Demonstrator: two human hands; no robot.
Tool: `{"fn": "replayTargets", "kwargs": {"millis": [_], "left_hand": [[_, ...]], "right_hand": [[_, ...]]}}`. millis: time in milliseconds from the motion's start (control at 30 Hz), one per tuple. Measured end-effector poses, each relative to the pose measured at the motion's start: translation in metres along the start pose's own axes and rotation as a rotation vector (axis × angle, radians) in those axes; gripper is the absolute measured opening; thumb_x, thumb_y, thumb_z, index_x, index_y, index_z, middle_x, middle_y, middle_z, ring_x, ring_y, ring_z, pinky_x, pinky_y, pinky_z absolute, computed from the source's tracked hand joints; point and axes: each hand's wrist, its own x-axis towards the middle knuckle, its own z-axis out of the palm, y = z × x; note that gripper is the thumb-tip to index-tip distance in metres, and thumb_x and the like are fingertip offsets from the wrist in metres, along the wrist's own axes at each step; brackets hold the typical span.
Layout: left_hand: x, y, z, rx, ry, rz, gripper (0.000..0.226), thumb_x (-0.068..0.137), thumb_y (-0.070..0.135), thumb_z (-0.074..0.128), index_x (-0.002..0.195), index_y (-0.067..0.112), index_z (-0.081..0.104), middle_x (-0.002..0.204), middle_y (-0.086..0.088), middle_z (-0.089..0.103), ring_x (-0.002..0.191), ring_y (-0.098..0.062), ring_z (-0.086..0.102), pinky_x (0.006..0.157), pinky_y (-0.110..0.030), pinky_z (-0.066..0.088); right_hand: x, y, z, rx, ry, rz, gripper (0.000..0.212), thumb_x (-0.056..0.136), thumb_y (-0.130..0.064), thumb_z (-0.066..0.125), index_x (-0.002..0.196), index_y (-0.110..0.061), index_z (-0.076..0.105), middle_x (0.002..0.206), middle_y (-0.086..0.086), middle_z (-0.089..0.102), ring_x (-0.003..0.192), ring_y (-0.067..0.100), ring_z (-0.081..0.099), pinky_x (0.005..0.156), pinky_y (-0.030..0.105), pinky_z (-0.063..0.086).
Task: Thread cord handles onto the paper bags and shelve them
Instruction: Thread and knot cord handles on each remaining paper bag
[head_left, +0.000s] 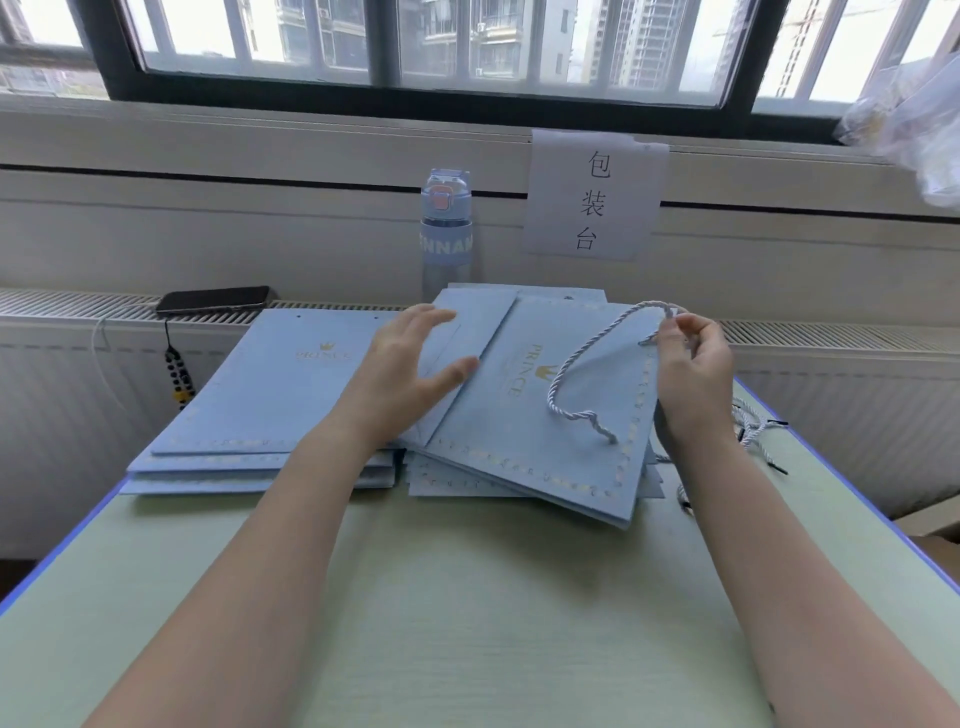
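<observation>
Head view: right hand (693, 374) pinches twisted white cord (581, 355), left hand (410, 364) spread over flat blue paper bag (519, 441); tugging may unthread it.

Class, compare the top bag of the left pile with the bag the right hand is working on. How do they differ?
The left bag has bare holes and no handle; the right bag carries a twisted white cord, pinched by the right hand. The left bag lies square on its pile; the right bag is turned sideways and askew. Both are pale blue with gold PRINCE print.
</observation>
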Motion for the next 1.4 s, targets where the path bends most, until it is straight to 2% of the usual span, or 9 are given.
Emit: {"fn": "replayTargets", "kwargs": {"millis": [100,300,500,633,767,867,933,1133,1400], "left_hand": [[-0.011,0.032,0.015,-0.101,-0.092,0.327,0.076,0.074,0.066,0.06,0.138,0.029,0.041,0.146,0.005,0.038,0.136,-0.008,0.029,0.112,-0.026,0.025],[-0.022,0.056,0.054,0.203,-0.23,0.771,0.082,0.072,0.069,0.057,0.139,0.024,0.046,0.147,0.001,0.043,0.138,-0.018,0.033,0.112,-0.029,0.021],[-0.015,0.03,0.046,0.194,-0.154,0.673,0.057,0.087,0.047,0.045,0.136,0.018,0.052,0.139,-0.003,0.052,0.132,-0.024,0.045,0.105,-0.042,0.042],[-0.013,0.031,0.035,0.029,0.097,0.626,0.042,0.092,0.033,0.047,0.128,0.015,0.059,0.128,0.002,0.061,0.122,-0.015,0.054,0.096,-0.036,0.049],[-0.011,0.046,0.023,-0.157,0.358,0.602,0.038,0.098,0.035,0.046,0.12,0.008,0.062,0.108,0.0,0.069,0.1,-0.006,0.064,0.087,-0.016,0.05],[-0.015,0.061,0.01,-0.24,0.51,0.553,0.055,0.098,0.036,0.04,0.073,-0.005,0.068,0.054,-0.002,0.047,0.062,0.004,0.046,0.06,0.005,0.03],[-0.014,0.069,-0.001,-0.338,0.559,0.443,0.046,0.096,0.038,0.047,0.051,0.029,0.044,0.058,0.006,0.027,0.047,0.004,0.032,0.047,-0.004,0.022],[-0.007,0.079,-0.029,-0.769,0.63,0.122,0.049,0.079,0.045,0.063,0.051,0.011,0.04,0.057,0.001,0.039,0.058,-0.012,0.034,0.055,-0.028,0.028],[0.009,0.025,-0.011,-0.767,0.496,-0.147,0.003,0.089,0.023,0.065,0.09,0.023,0.062,0.087,0.013,0.067,0.078,-0.002,0.062,0.067,-0.016,0.047]], "right_hand": [[0.0,0.003,0.001,-0.011,0.07,-0.041,0.005,0.097,-0.018,0.049,0.092,-0.017,0.048,0.102,-0.002,0.051,0.07,-0.011,0.05,0.062,0.005,0.037],[0.007,0.009,-0.006,-0.069,0.197,-0.047,0.008,0.095,-0.01,0.048,0.101,-0.013,0.054,0.097,-0.002,0.053,0.065,-0.021,0.048,0.06,0.0,0.034],[0.009,0.009,-0.01,0.029,0.189,0.067,0.014,0.093,-0.023,0.053,0.084,-0.027,0.063,0.098,0.0,0.064,0.092,0.016,0.059,0.084,0.035,0.051],[0.01,-0.001,-0.011,0.336,0.048,0.185,0.023,0.103,-0.026,0.032,0.115,-0.031,0.052,0.112,-0.009,0.057,0.082,0.01,0.059,0.06,0.021,0.05],[0.007,0.002,-0.013,0.281,-0.161,0.124,0.036,0.103,-0.026,0.035,0.137,-0.038,0.036,0.121,-0.012,0.055,0.104,0.015,0.06,0.071,0.03,0.055],[0.003,0.004,-0.01,0.119,-0.322,0.006,0.053,0.099,-0.004,0.039,0.134,-0.043,0.035,0.131,-0.011,0.05,0.119,0.013,0.052,0.084,0.03,0.051],[-0.001,0.004,-0.005,0.033,-0.397,-0.083,0.066,0.09,0.003,0.044,0.135,-0.044,0.03,0.142,-0.005,0.042,0.126,0.013,0.046,0.094,0.028,0.045],[-0.008,0.003,0.002,-0.039,-0.42,-0.139,0.055,0.094,-0.013,0.056,0.134,-0.041,0.03,0.129,-0.015,0.047,0.12,0.004,0.048,0.081,0.006,0.042],[-0.004,0.005,-0.001,-0.119,-0.29,-0.105,0.014,0.095,-0.024,0.054,0.099,-0.037,0.058,0.118,0.007,0.051,0.096,0.015,0.057,0.086,0.035,0.054]]}}
